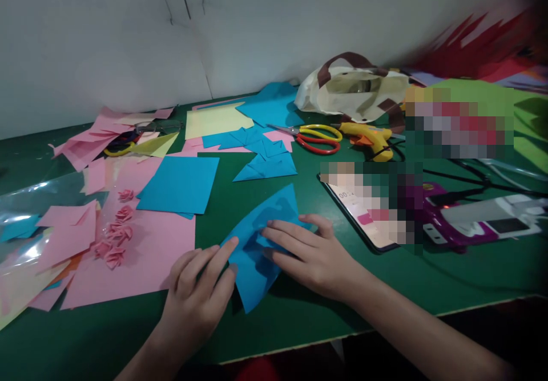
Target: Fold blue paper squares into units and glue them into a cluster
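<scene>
A creased blue paper sheet (257, 290) lies turned at an angle on the green table, between my two hands. My left hand (201, 281) is at its left edge, with fingers bent and a fingertip on the paper; whether the thumb pinches the edge from below is hidden. Across the sheet's right part rests my right hand (312, 252), its fingers spread and touching the surface. Folded blue pieces (269, 161) sit just beyond the sheet. To the left, a flat stack of blue squares (180, 184) overlaps a pink sheet (171, 255) that carries several small pink paper roses (120, 232).
Scissors (319, 138), a yellow glue gun (370, 138) and a cream bag (355, 93) stand toward the back. A phone (363, 215) and a purple power strip (458, 221) with cables lie right. Plastic sleeves and paper scraps (72, 232) cover the left.
</scene>
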Motion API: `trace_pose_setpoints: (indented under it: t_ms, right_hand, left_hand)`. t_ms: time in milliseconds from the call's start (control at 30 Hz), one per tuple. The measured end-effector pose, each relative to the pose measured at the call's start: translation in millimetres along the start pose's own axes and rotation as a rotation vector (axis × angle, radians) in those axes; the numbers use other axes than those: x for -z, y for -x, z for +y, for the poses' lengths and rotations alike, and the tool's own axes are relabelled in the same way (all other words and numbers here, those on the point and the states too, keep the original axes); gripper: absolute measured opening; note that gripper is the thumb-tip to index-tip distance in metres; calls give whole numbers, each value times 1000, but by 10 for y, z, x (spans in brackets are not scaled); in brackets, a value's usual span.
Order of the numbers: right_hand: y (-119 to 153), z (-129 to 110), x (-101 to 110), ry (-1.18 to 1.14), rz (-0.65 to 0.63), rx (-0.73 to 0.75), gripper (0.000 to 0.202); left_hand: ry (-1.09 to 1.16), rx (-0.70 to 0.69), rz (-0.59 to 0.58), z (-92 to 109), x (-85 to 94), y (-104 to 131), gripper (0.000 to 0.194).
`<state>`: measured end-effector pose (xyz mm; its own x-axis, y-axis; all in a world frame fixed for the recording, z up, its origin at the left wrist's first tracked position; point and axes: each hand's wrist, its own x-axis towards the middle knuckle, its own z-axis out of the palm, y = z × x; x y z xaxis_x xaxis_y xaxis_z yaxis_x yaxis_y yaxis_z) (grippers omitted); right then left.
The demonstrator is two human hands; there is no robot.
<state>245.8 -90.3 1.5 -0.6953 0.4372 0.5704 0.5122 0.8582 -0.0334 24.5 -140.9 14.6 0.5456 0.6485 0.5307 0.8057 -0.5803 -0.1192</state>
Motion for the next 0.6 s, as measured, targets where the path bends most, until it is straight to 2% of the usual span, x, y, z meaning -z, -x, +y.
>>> trace_pose_setpoints:
  t_ms: [133, 300, 400, 500, 600]
  right_hand:
    - [-5, 33, -19, -8, -90, -13, 23]
    - [-15, 36, -7, -93, -193, -82, 30]
    - [-11, 16, 32, -159, -235, -71, 36]
    - [-6, 3, 58, -175, -234, -31, 37]
    - [-5, -22, 67, -163, -189, -22, 35]
  left_hand:
    - [-24, 24, 7, 13, -14, 35, 10]
    - [40, -100, -94, -36, -27, 23, 23]
    - [57, -153, -155, -59, -33, -18, 32]
    - [48, -187, -193, -59, -35, -48, 36]
    - [70, -160, -187, -33, -32, -56, 32]
